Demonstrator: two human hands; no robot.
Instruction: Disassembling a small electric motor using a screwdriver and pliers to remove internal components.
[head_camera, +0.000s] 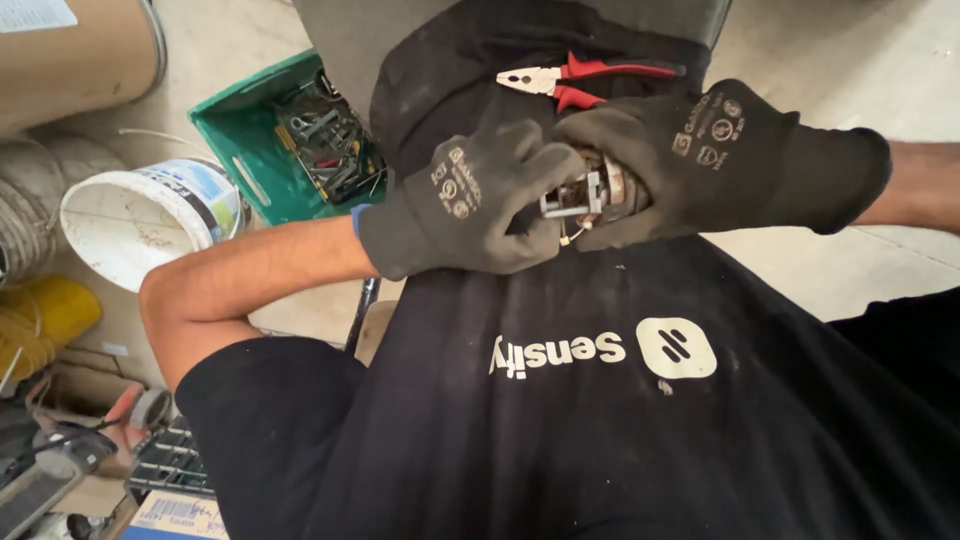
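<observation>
Both gloved hands meet in front of the chest, above the lap; left hand (470, 205) wraps from the left, fingers curled shut around a small metal part (590, 195), right hand (700, 165) closes over it from the right, so that only a grey bracket, some rusty windings and a short pale wire end show between the gloves; exact kind of part hard to tell, most of it hidden by the fingers.

Red-handled pliers (580, 80) lie just beyond the hands on the dark cloth (450, 60) over the lap, within easy reach, touched by neither hand.

For good work here, probably: keep the part pinned firmly in one hand and let the other do the fine turning or pulling; hold it low over the lap, so that anything loosened drops on the cloth and not on the floor; mind the thin wire end, likely to snap under a hard tug; thick gloves dull the feel, so go slowly and look between the fingers often.

Off to the left on the floor: green crate (250, 130) full of tools, white bucket (130, 225) beside it, yellow container (45, 315) nearer the edge.
</observation>
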